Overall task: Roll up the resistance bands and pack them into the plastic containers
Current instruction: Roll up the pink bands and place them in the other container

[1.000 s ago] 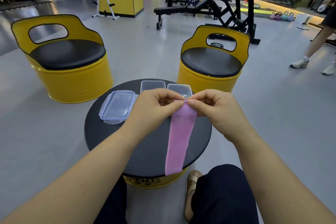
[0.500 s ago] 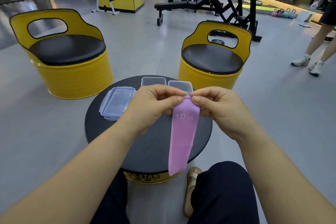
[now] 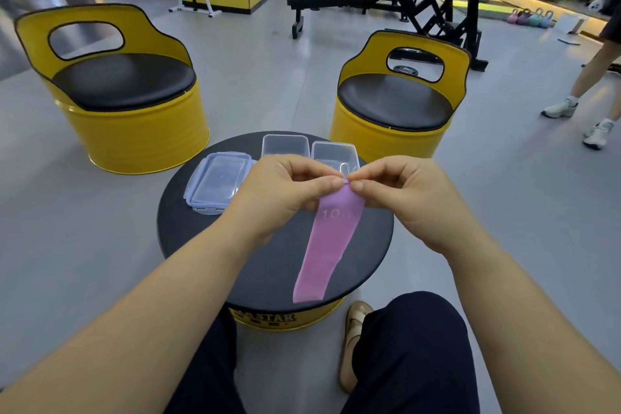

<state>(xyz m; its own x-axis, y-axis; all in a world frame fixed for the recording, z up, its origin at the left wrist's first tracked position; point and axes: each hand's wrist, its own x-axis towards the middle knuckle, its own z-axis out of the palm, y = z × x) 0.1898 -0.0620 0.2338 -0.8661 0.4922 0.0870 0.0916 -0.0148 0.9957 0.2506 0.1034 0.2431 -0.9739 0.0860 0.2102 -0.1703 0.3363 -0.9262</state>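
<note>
Rolling is only just beginning: the left hand [image 3: 285, 198] and the right hand [image 3: 410, 202] are each pinching the top edge of the pink resistance band [image 3: 322, 245] between thumb and fingertips, meeting just above the printed "10". A first small curl seems to be forming there, though it is too small to be sure of. Nearly all of the band is hanging flat and unrolled over the round black table [image 3: 188, 232]; whether its lower end is touching the surface I cannot tell. Two clear plastic containers, the left container [image 3: 285, 144] and the right container [image 3: 332, 151] just beside it, are sitting open at the table's far side, partly hidden behind the hands. What is showing of them is looking empty, so I am judging nothing packed yet. Clip-on lids [image 3: 215, 181] are lying to their left. No other band is showing. Remaining, by my reading: rolling this band to its end, placing it in a container, and closing a lid.
</note>
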